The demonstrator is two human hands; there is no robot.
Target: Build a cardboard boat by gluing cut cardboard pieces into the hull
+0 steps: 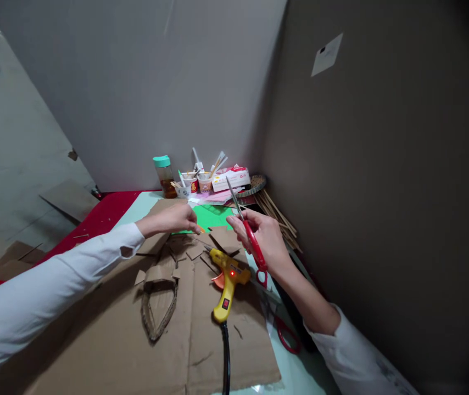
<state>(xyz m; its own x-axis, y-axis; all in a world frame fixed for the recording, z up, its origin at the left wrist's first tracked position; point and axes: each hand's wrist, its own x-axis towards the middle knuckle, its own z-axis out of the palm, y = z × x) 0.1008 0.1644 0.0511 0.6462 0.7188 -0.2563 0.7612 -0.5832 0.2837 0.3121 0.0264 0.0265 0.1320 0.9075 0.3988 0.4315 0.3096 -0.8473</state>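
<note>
My right hand (265, 238) is closed round a pair of red-handled scissors (254, 244), with the blades pointing up and away. Over the far part of the cardboard sheet (144, 351), my left hand (172, 218) has its fingers pinched together by a small orange piece (200, 229); its kind is too small to make out. Below and between the hands lies a yellow hot glue gun (228, 282), its red light lit and black cord running toward me. To its left sits a boat-shaped cardboard piece (158, 302) with a raised band across it.
Cardboard scraps lie around the glue gun. A green sheet (213, 216) is beyond the hands. At the back stand a teal-lidded bottle (165, 176), cups of tools (205, 182) and a tissue pack (231, 178). Wooden sticks (278, 216) and a red loop handle (287, 336) are at right.
</note>
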